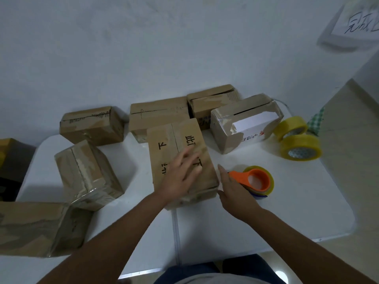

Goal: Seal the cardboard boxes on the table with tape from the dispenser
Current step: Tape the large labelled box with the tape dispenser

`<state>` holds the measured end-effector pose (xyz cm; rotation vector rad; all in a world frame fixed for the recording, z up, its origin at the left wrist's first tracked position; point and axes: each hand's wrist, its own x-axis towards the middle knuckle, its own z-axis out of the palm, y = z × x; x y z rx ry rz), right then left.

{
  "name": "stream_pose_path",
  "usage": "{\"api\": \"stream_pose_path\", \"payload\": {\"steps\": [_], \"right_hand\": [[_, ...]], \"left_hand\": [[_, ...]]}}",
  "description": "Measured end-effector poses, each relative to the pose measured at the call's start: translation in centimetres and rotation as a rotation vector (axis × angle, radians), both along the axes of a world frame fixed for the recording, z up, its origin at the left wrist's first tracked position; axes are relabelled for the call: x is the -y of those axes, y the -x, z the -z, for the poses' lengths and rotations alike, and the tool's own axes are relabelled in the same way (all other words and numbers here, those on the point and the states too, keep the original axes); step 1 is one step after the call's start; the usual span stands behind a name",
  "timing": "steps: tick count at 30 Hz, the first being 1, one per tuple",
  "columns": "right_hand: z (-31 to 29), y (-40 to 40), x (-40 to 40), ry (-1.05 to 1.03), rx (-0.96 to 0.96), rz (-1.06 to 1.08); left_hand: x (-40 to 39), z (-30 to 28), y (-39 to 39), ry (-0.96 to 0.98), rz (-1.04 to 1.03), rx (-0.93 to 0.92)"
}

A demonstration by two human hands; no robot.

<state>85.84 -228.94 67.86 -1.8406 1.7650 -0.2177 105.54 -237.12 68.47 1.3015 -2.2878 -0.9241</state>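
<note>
Left hand [180, 171]: your flat, relaxed fingers press the printed box [180, 158], steadying it.
Right hand [231, 187]: beside that box, gripping the orange tape dispenser [256, 181], ready to tape.

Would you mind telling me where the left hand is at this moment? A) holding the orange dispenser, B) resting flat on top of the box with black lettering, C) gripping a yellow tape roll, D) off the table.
B: the left hand lies with straight fingers on top of the lettered box, while the dispenser sits by the right hand.
</note>
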Motion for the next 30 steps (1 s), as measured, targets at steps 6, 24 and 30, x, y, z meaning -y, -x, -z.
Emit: {"api": "stream_pose_path", "payload": {"steps": [6,24,30], "right_hand": [[-2.3,-3.5,1.8,0.22,-0.046,-0.274],[2.3,-6.7,3.5,0.27,-0.434,-0.428],[2.9,-7.0,3.5,0.31,-0.468,-0.417]], "left_hand": [[-2.1,0.4,-7.1,-0.377,-0.82,-0.421],[-9.2,2.4,-10.6,-0.945,-0.915,-0.915],[-9.4,2.5,-10.4,-0.834,-0.909,-0.883]]}}
